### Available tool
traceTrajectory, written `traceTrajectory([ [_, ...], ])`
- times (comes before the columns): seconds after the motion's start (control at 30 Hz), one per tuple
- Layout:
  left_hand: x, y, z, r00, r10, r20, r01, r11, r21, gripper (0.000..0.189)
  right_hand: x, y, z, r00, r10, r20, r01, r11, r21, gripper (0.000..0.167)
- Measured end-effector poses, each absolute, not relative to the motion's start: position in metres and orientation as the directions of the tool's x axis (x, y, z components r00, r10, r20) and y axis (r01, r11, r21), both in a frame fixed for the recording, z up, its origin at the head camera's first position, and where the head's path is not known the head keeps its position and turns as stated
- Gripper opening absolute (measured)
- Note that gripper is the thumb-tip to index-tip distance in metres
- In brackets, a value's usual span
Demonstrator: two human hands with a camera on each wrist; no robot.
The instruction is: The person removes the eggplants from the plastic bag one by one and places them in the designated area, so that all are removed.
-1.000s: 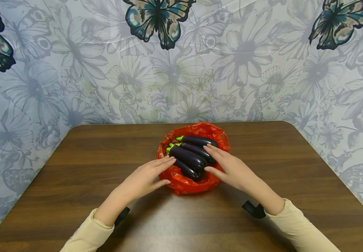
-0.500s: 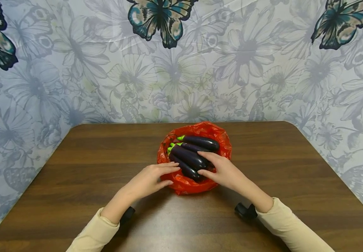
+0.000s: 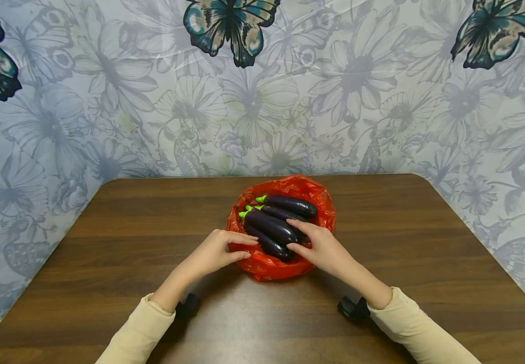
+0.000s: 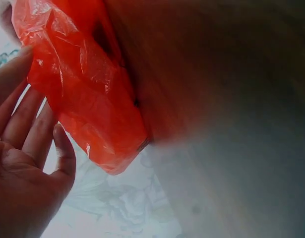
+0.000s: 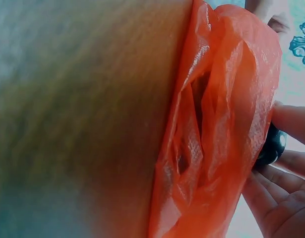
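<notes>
As you lean over the counter [image 3: 153, 222] with both arms out, your right hand [image 3: 323, 247] pinches the blunt end of the upper front eggplant [image 3: 269, 226], the thumb on the near side and the fingers bent over the far side. The right wrist view shows the same dark, shiny end [image 5: 274, 145] between your thumb and fingers, just past the edge of the plastic.

Your left hand [image 3: 217, 250] is loosely spread at the near left edge of the red plastic bag [image 3: 321, 202], its fingers reaching over the rim beside the lower front eggplant [image 3: 267, 245] and the thumb lower down against the plastic; whether the fingertips touch that eggplant, you cannot tell.

The eggplants lie side by side inside the wide-open bag, green stem ends to the left and blunt ends to the right. Behind the one you pinch lie the second eggplant from the back [image 3: 282, 213] and the rear eggplant [image 3: 292, 205].

The bag sits toward the far edge of the brown wood-grain counter. You have a black device [image 3: 353, 309] under your right wrist and cream sleeves [image 3: 419, 326] on both arms. Beyond the counter hangs a pale floral backdrop [image 3: 189, 121] with dark-edged butterflies [image 3: 230, 30] along its top.
</notes>
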State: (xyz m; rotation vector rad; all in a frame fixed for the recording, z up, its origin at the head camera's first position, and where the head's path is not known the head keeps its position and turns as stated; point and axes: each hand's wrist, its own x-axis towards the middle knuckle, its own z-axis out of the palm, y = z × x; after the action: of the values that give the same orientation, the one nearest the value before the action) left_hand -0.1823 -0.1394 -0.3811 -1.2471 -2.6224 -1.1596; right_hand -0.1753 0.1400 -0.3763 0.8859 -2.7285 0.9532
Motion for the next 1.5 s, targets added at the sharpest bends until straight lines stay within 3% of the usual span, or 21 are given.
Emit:
traceTrajectory([
  [0.3, -0.199, -0.146, -0.379, -0.723, 0.632, 0.278, 0.613, 0.403, 0.679, 0.017, -0.181, 0.134, -0.376, -0.833, -0.466, 0.297, -0.549, 0.630, -0.550, 0.056],
  [0.57, -0.209, -0.151, -0.379, -0.721, 0.628, 0.294, 0.615, 0.383, 0.689, 0.014, -0.185, 0.130, -0.376, -0.846, -0.429, 0.317, -0.531, 0.621, -0.576, 0.053],
  [0.9, -0.211, -0.155, -0.375, -0.750, 0.613, 0.248, 0.559, 0.388, 0.733, 0.011, -0.180, 0.136, -0.368, -0.885, -0.366, 0.288, -0.454, 0.540, -0.709, 0.047],
  [1.33, -0.204, -0.159, -0.377, -0.739, 0.622, 0.258, 0.573, 0.380, 0.725, 0.011, -0.152, 0.183, -0.363, -0.914, -0.312, 0.259, -0.367, 0.366, -0.855, 0.046],
  [1.5, -0.200, -0.160, -0.379, -0.736, 0.623, 0.265, 0.580, 0.378, 0.722, 0.011, -0.142, 0.208, -0.363, -0.921, -0.277, 0.273, -0.366, 0.377, -0.851, 0.047],
])
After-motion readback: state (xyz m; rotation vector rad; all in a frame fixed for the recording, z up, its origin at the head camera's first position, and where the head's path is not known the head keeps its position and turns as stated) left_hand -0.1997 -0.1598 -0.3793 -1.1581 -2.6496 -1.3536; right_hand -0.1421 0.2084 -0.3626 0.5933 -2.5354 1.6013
